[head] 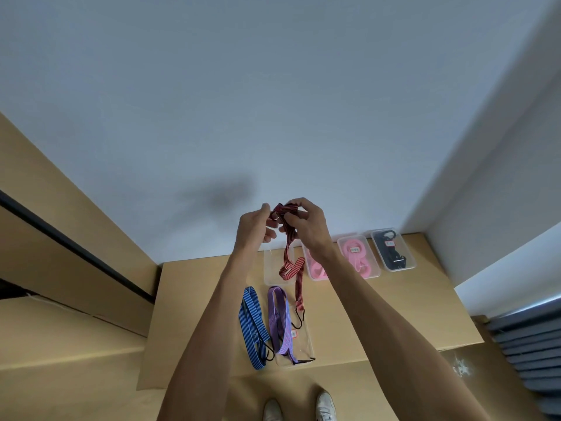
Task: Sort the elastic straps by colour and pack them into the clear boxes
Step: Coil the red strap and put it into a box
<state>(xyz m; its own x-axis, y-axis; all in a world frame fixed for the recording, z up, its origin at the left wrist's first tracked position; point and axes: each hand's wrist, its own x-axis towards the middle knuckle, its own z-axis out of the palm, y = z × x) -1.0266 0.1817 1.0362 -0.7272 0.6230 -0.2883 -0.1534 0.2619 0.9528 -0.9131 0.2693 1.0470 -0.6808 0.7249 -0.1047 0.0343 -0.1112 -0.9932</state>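
While both the left hand (256,227) and right hand (306,226) pinch the red strap (291,256) aloft above the clear box (268,268), its dangling hook (298,319) may snag the purple strap (280,320).

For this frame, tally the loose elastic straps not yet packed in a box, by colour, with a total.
Red strap, held up by left hand and right hand: 1
Blue strap, lying on the table: 1
Purple strap, lying partly on a clear lid: 1
Total: 3
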